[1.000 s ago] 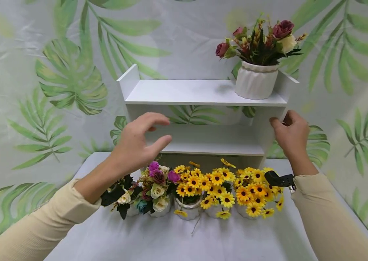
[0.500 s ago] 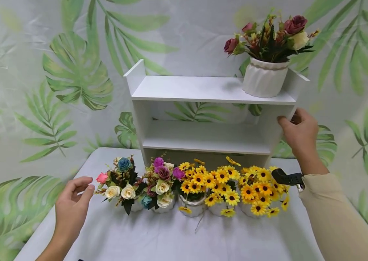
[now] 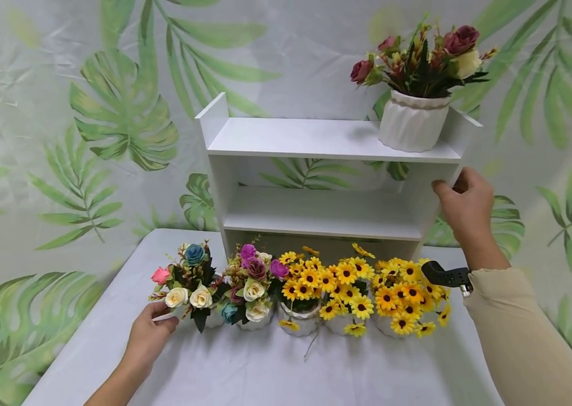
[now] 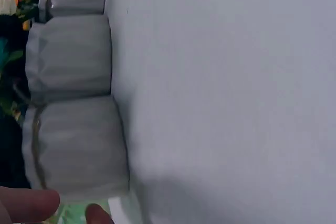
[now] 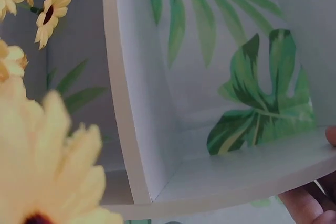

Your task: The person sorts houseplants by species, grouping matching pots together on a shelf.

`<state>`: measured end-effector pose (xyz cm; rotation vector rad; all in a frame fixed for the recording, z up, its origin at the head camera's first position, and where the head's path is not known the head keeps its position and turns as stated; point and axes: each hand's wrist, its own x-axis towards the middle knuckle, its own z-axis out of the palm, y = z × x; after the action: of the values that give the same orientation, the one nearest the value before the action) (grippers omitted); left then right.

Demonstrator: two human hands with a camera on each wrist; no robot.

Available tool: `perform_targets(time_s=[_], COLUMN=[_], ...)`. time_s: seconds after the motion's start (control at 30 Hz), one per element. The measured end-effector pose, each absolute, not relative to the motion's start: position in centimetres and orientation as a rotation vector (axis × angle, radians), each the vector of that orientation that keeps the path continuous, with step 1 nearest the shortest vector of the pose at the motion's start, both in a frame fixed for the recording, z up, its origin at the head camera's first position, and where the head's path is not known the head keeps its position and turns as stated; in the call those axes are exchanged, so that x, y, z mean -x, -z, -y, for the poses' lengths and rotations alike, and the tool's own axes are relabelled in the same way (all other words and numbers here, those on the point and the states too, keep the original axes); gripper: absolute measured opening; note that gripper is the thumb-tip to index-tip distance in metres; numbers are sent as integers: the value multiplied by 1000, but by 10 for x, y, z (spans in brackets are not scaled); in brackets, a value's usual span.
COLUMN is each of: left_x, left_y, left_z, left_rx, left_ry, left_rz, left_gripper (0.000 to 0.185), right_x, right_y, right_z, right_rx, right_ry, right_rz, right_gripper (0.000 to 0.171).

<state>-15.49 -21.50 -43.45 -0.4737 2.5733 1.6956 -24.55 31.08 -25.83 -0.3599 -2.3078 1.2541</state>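
Note:
My left hand [image 3: 149, 335], thumb and fingers spread apart, is beside the leftmost potted roses [image 3: 176, 297], which have pink, blue and cream blooms. In the left wrist view the fingertips [image 4: 31, 204] lie right at the edge of that white ridged pot [image 4: 79, 145]. Higher up, my right hand [image 3: 468, 206] grips the right side panel of the white shelf [image 3: 326, 217], thumb on the inner face and the other fingers round the outside. The right wrist view shows the thumb tip [image 5: 331, 135] inside the panel edge.
Beside the leftmost pot stand purple-and-cream flowers [image 3: 252, 290] and several pots of yellow daisies [image 3: 346, 273], in a row before the shelf on a white-covered table [image 3: 265, 372]. Another white pot [image 3: 412, 124] of dark pink roses stands on the top shelf, at right.
My left hand has come down from in front of the shelf to the table, then moved right to the leftmost pot. The right hand keeps its grip on the side panel.

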Motion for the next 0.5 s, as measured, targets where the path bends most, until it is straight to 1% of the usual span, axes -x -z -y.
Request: perform_targets(time_s=[0.07, 0.13, 0.3, 0.37, 0.5], left_x=[158, 161, 164, 164, 167], left_y=[439, 443, 449, 449, 449], left_z=[208, 201, 191, 188, 181], left_rx=[443, 432, 407, 388, 287], left_ry=[-1683, -1668, -1625, -1643, -1762], left_rz=[-2556, -2532, -2533, -2533, -2523], left_gripper=[64, 71, 68, 70, 84], right_x=[245, 245, 244, 244, 244], right_y=[259, 260, 260, 260, 259], right_z=[-312, -312, -312, -312, -312], right_rx=[365, 360, 334, 335, 342], right_ry=[-1243, -1230, -1199, -1179, -1153], right_rz=[2321, 2331, 2344, 2346, 2351], right_gripper=[55, 56, 57, 56, 55])
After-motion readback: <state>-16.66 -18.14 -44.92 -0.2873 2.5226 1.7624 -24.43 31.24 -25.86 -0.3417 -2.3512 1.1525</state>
